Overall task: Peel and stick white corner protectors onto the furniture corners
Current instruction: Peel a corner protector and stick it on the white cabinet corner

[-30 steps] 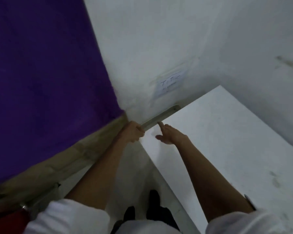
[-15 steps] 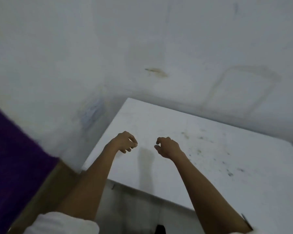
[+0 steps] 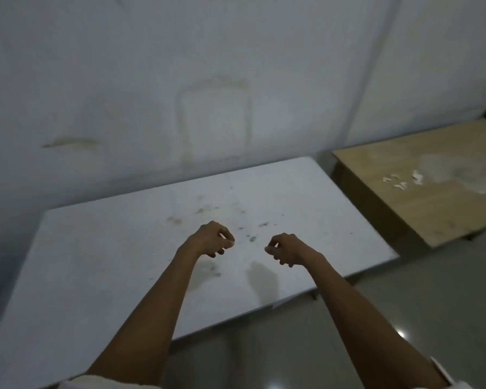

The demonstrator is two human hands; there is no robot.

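I judge the step in hand to be fetching a protector, since neither hand carries one. My left hand point(image 3: 211, 240) and right hand point(image 3: 288, 249) hover side by side above the white table point(image 3: 124, 248), apart from each other, fingers loosely curled, and I see nothing held in either and no contact with the tabletop. The only likely supply is the small white pieces point(image 3: 399, 181) lying on the wooden table point(image 3: 432, 217) off to my right, well apart from both hands. They are too small to tell protectors from peeled backings. To do this well I would reach with the right hand, pick one piece cleanly by its edges, and keep fingertips off any adhesive.
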